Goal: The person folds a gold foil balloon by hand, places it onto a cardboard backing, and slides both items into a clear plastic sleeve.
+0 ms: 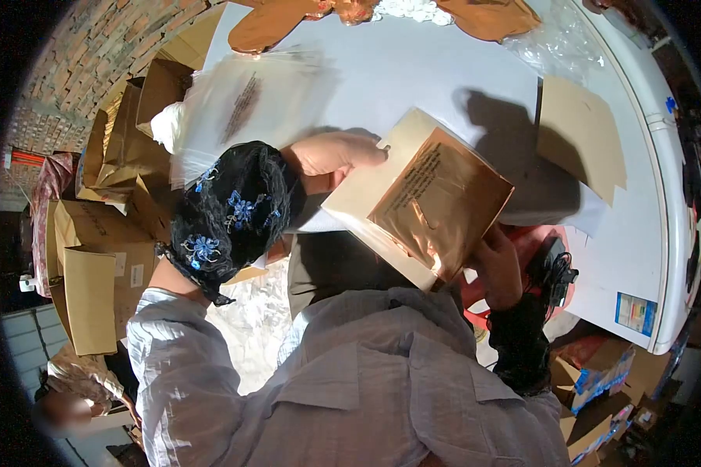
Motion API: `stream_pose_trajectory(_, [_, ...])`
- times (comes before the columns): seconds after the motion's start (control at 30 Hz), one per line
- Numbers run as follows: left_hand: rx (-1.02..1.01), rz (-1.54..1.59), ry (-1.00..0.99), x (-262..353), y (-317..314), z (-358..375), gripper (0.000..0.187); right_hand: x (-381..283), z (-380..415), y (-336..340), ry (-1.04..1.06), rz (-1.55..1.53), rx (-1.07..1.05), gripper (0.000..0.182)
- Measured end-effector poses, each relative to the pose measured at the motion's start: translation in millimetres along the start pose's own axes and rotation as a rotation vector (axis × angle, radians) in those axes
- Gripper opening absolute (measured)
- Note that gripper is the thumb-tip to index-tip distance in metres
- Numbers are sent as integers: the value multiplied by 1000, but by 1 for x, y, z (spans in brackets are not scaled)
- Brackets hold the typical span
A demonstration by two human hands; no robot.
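In front of my chest is a square tan cardboard sheet (pixel 358 201) with a shiny, folded copper-coloured foil piece (pixel 442 194) against it. Black printed text runs across the foil's upper left part, seemingly on a clear plastic cover. My left hand (pixel 339 156) grips the cardboard's upper left edge, its thumb near a small notch. At the lower right corner my right hand (pixel 497 266) is closed round the foil and cardboard, some of its fingers hidden underneath. Clear plastic bags (pixel 245 101) with printed text lie in a stack beyond my left hand.
The white tabletop (pixel 397 62) carries flat copper-coloured shapes (pixel 265 25), crumpled clear plastic (pixel 561 47) and a cardboard sheet (pixel 576 136). Open cardboard boxes (pixel 105 257) stand at left. A red object (pixel 541 241) with a black cable is by my right hand. Another person (pixel 82 389) is at lower left.
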State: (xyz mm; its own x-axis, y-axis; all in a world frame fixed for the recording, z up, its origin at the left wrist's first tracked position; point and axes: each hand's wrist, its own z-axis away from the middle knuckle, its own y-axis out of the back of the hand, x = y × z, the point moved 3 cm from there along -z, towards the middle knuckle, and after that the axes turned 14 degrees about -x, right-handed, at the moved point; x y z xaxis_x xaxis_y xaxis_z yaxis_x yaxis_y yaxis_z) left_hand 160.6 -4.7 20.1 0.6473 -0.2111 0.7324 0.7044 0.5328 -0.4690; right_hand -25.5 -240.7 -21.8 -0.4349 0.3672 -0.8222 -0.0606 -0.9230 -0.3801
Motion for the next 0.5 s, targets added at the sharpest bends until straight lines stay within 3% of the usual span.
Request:
stream_pose_trajectory(0.1, [18, 3, -79, -2, 5, -9, 30, 2, 0, -3, 31, -25, -1, 33])
stream_pose_trajectory(0.3, [103, -26, 36, 9, -4, -2, 22, 6, 1, 1, 39, -182, -40, 36])
stream_pose_trajectory(0.4, [111, 131, 0, 12, -13, -1, 18, 7, 2, 0, 57, -152, -41, 37])
stream_pose_trajectory(0.5, [153, 71, -89, 5, 4, -20, 13, 8, 2, 1, 50, -122, -31, 36])
